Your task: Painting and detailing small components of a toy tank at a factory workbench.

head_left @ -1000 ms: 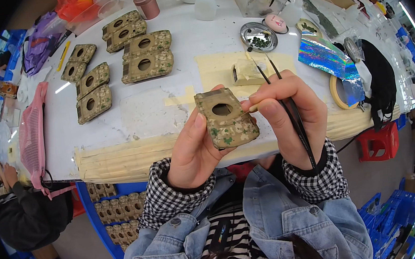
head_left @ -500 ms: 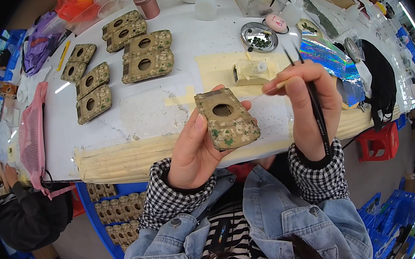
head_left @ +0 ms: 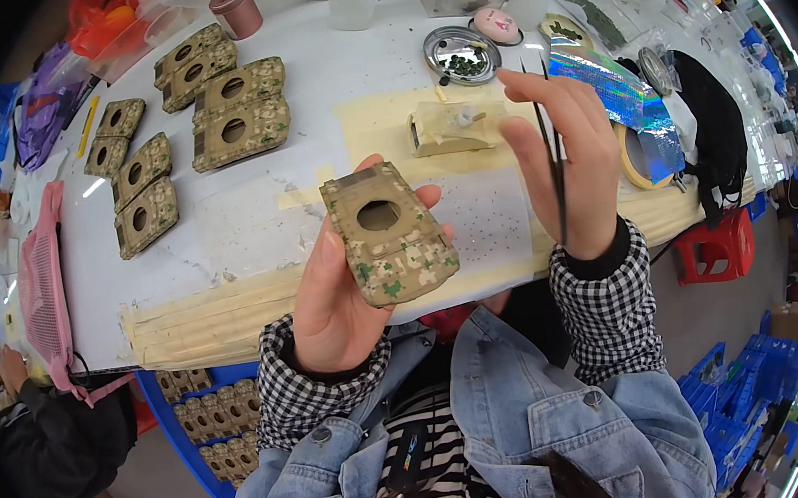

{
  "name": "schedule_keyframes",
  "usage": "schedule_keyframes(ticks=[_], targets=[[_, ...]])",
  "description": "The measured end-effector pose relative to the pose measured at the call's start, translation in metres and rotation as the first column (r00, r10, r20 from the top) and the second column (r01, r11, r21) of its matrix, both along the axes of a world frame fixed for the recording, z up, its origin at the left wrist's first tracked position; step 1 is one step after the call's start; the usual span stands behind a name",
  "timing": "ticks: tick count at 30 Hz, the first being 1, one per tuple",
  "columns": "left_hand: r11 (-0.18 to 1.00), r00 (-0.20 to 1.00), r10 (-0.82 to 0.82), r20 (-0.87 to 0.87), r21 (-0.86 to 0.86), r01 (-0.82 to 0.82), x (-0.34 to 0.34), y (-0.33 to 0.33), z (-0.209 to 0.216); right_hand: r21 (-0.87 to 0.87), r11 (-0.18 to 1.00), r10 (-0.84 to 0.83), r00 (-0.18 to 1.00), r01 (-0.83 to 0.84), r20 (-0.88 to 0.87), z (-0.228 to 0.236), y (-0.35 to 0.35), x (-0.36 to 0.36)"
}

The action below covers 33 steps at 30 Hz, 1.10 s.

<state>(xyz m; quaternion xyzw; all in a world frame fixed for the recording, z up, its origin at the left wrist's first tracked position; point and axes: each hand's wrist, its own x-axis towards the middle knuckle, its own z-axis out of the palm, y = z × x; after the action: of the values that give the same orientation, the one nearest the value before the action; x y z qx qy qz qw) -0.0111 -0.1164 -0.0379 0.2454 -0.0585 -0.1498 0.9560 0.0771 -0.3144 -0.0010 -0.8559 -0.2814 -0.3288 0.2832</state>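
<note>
Centre of frame: left hand (head_left: pixel 332 299) grips a camouflage-painted model hull (head_left: pixel 388 234) with a round hole on top, held tilted above the near edge of the white table (head_left: pixel 223 218). Right hand (head_left: pixel 568 161), centre right and apart from the left, pinches black tweezers (head_left: pixel 554 152). More hulls (head_left: pixel 237 111) lie upper left.

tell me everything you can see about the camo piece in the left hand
The camouflage piece is a flat, roughly rectangular slab, tan with green and white blotches, looking like painted plastic. It has a round hole near its far end and raised blocky detail toward its near end. The left hand holds it up above the near edge of the white table, tilted, with the thumb along its left side and fingertips showing at its right edge. Nothing else touches it.
</note>
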Motion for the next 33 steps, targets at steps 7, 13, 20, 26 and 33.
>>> schedule_keyframes(ticks=[7,13,20,26,33], targets=[[0.995,0.998,0.054,0.044,-0.084,-0.050,-0.001,-0.004,-0.005,0.275,0.961,0.155,0.855,-0.015,-0.494,-0.009,-0.040,-0.055],[0.982,0.998,0.020,0.057,-0.191,-0.009,0.001,-0.005,-0.009,0.482,0.876,0.282,0.770,0.037,-0.573,-0.034,-0.050,-0.073],[0.986,0.998,-0.002,0.064,-0.169,0.012,0.002,-0.002,-0.013,0.473,0.879,0.247,0.783,0.068,-0.571,-0.042,-0.047,-0.073],[0.988,0.999,-0.008,0.049,-0.155,0.015,0.001,-0.002,-0.011,0.407,0.911,0.197,0.794,0.069,-0.575,-0.041,-0.045,-0.073],[0.986,0.997,-0.020,0.078,-0.162,0.032,0.001,-0.002,-0.013,0.426,0.901,0.205,0.788,0.080,-0.581,-0.042,-0.043,-0.073]])
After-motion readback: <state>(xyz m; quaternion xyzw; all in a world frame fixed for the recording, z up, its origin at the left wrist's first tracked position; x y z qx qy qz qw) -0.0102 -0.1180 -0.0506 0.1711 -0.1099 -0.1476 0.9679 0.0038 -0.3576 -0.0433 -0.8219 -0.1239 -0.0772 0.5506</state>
